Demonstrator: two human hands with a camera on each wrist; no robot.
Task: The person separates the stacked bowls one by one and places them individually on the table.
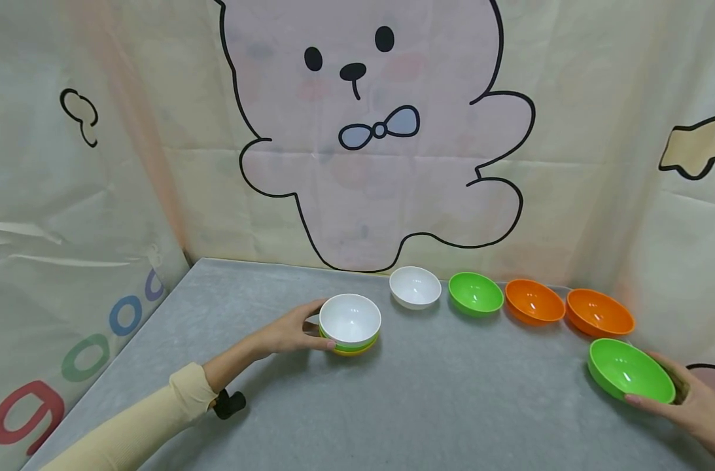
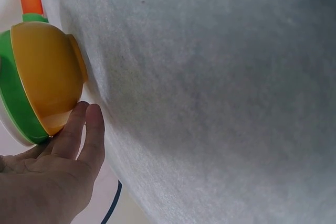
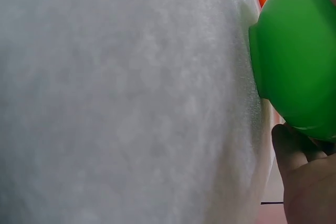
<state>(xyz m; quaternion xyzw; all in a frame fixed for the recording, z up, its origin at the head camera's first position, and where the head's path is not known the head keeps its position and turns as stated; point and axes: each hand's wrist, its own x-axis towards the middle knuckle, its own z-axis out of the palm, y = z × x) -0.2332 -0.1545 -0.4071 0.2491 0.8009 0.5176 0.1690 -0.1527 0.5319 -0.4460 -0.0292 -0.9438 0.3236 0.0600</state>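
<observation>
At the middle of the table in the head view stands a stack of bowls: a white bowl [image 1: 350, 318] on top, a green bowl [image 2: 20, 93] beneath, and a yellow bowl [image 2: 50, 69] at the bottom. My left hand [image 1: 294, 331] grips this stack from its left side, thumb at the front and fingers behind. On the far right, my right hand [image 1: 689, 400] holds a single green bowl [image 1: 625, 367], its thumb along the near side. In the right wrist view, that bowl's base is close to the table surface, with fingers bent against its side.
A row along the back of the grey-covered table [image 1: 451, 405] has a white bowl [image 1: 415, 286], a green bowl [image 1: 475, 293], an orange bowl [image 1: 534, 301] and another orange bowl [image 1: 600, 311]. Printed cloth walls [image 1: 598, 131] enclose the table's back and sides.
</observation>
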